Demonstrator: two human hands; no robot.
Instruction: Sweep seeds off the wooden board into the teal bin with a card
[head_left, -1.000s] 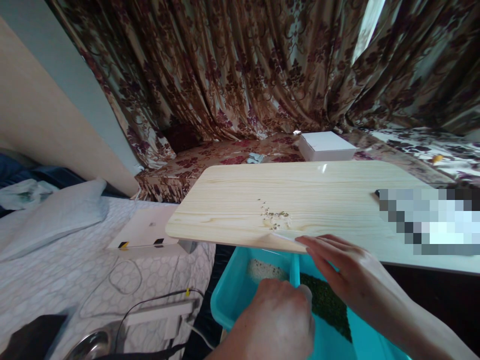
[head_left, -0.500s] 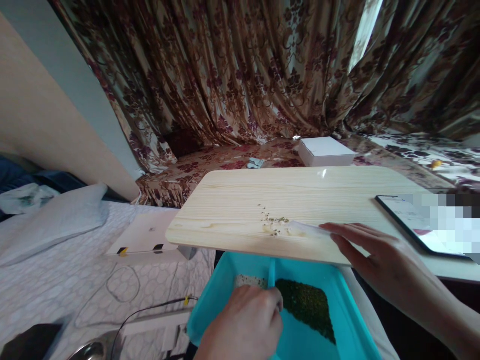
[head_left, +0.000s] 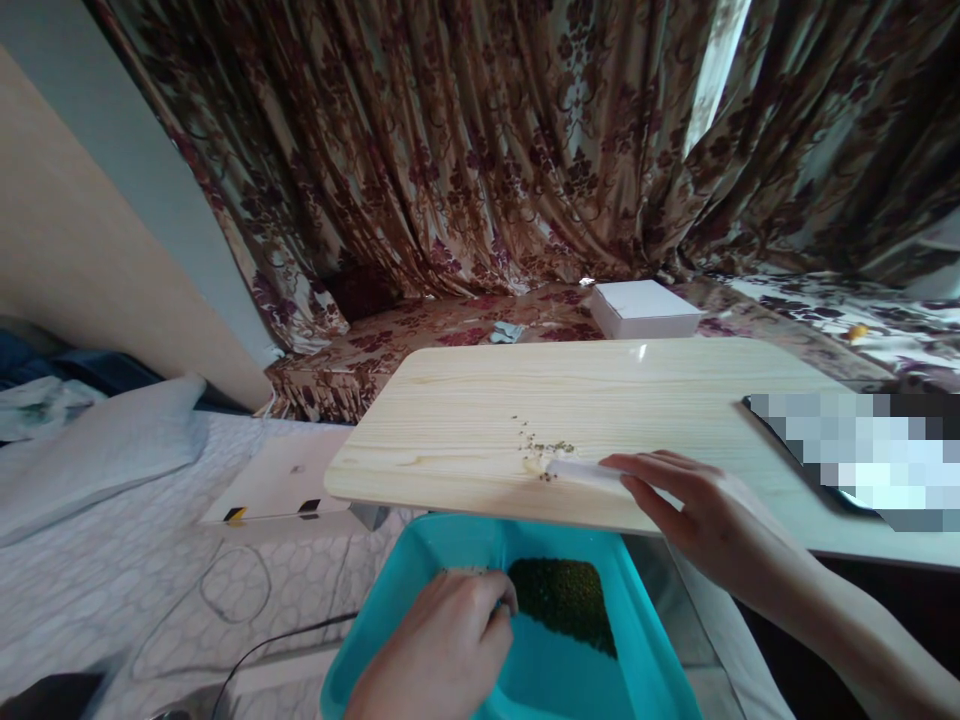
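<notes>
My right hand (head_left: 694, 505) pinches a thin white flat strip (head_left: 585, 471) and lays it low over the wooden tabletop (head_left: 450, 400). The strip's far end is at a scatter of small green and pale grains (head_left: 553, 447). Below the table's near edge, my left hand (head_left: 450, 630) is closed on the middle divider of a turquoise two-part box (head_left: 555, 690). A heap of green beans (head_left: 566, 600) fills part of its right compartment. Most of the left compartment is hidden behind my hand, with a few pale grains showing.
A tablet-like device (head_left: 765, 430), partly blurred, lies on the table's right side. Behind the table are a white box (head_left: 645, 308) and a small grey-blue cloth (head_left: 506, 332). A bed (head_left: 172, 500) with a flat pale box (head_left: 277, 480) and cables stretches away to the left.
My right hand has slid the strip leftward, up to the scattered grains. My left hand and the turquoise box have shifted to the left too.
</notes>
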